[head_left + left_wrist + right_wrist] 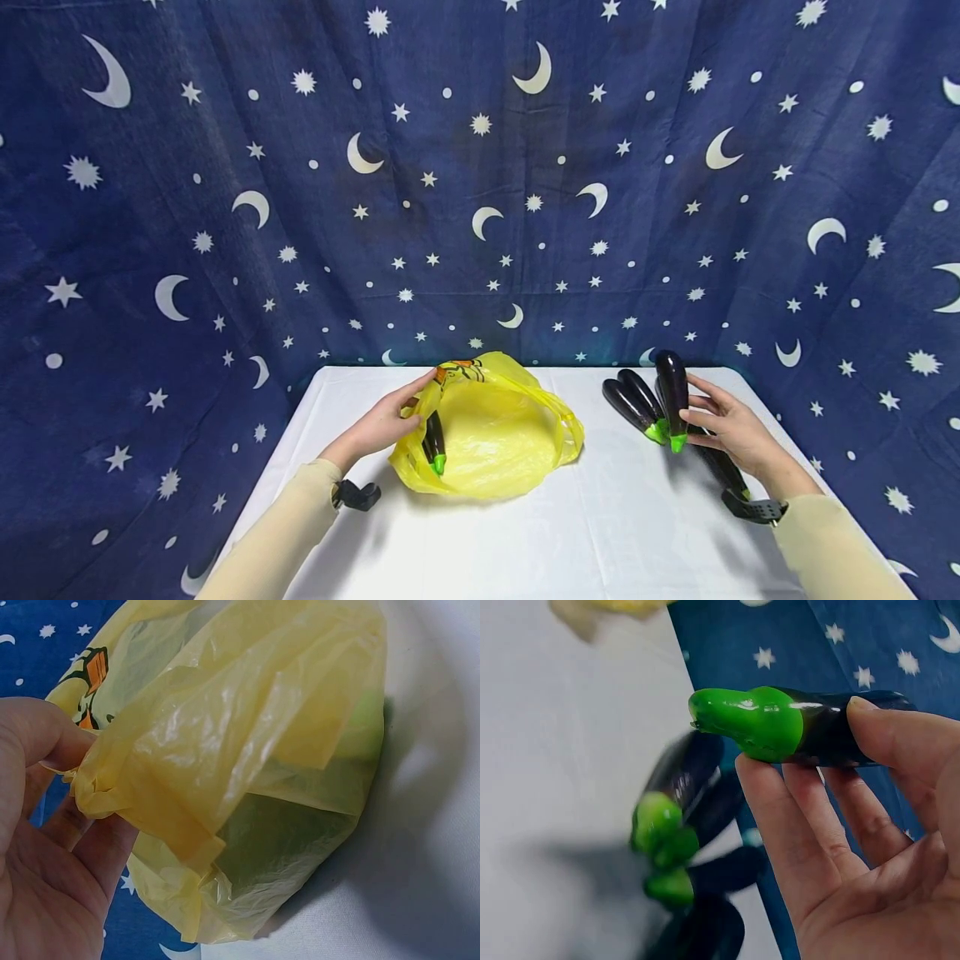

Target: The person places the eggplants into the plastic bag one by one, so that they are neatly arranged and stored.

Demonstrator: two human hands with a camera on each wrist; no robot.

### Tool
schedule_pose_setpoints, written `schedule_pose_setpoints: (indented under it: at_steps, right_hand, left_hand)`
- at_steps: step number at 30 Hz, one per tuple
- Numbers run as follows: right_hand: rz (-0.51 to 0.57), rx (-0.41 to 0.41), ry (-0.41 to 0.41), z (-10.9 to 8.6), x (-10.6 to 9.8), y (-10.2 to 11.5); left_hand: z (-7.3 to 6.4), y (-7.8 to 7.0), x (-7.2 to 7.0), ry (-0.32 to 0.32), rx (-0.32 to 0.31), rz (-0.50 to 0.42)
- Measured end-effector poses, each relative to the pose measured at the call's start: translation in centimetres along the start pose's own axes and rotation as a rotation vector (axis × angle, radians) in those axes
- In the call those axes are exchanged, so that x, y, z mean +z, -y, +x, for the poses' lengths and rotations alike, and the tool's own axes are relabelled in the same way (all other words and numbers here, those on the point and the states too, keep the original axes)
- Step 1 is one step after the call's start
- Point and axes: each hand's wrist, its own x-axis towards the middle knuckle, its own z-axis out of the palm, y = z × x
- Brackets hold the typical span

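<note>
My left hand (380, 425) pinches the left rim of a yellow plastic bag (502, 433), whose mouth gapes toward the head camera. Inside it, near the left side, lies a dark eggplant (434, 442) with a green cap. In the left wrist view the bag's dark contents show dimly through the plastic. On the right, my right hand (738, 432) grips another eggplant (672, 392) between thumb and fingers, its green cap (757, 720) pointing away from the palm. Below the held one, several more eggplants (633, 402) lie in a loose fan on the table, one (723, 467) partly behind the hand.
A white cloth covers the table (517, 550). Behind and along both sides hangs a dark blue curtain (420, 208) with moons and stars. Each wrist carries a black camera mount (358, 495).
</note>
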Motion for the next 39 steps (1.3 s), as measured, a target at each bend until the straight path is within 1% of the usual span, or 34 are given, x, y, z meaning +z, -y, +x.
schedule_pose_setpoints:
  at_steps: [3,10,18,21,25,33,39]
  right_hand:
    - [0.005,-0.003,0.022,0.4,1.1,0.3]
    - [0.083,-0.021,0.104,0.9,4.3,1.4]
    - [0.153,-0.025,0.219,1.7,8.0,2.6]
    - [0.17,-0.032,0.247,2.0,9.2,2.9]
    - [0.179,-0.038,0.277,2.5,10.7,3.0]
    - [0.212,-0.045,0.367,2.9,13.3,3.6]
    - [0.188,-0.022,0.411,3.3,15.4,3.8]
  left_hand:
    - [0.0,0.0,0.0,0.001,-0.007,-0.002]
    - [0.0,0.0,0.0,0.001,-0.011,-0.014]
    - [-0.1,0.1,0.0,-0.01,-0.013,-0.017]
    - [-0.2,0.1,0.0,-0.009,-0.012,-0.022]
    - [-0.1,0.1,0.1,-0.008,-0.007,-0.019]
    - [-0.2,-0.1,0.1,-0.002,-0.01,-0.007]
    - [-0.2,-0.2,0.0,-0.005,-0.028,0.001]
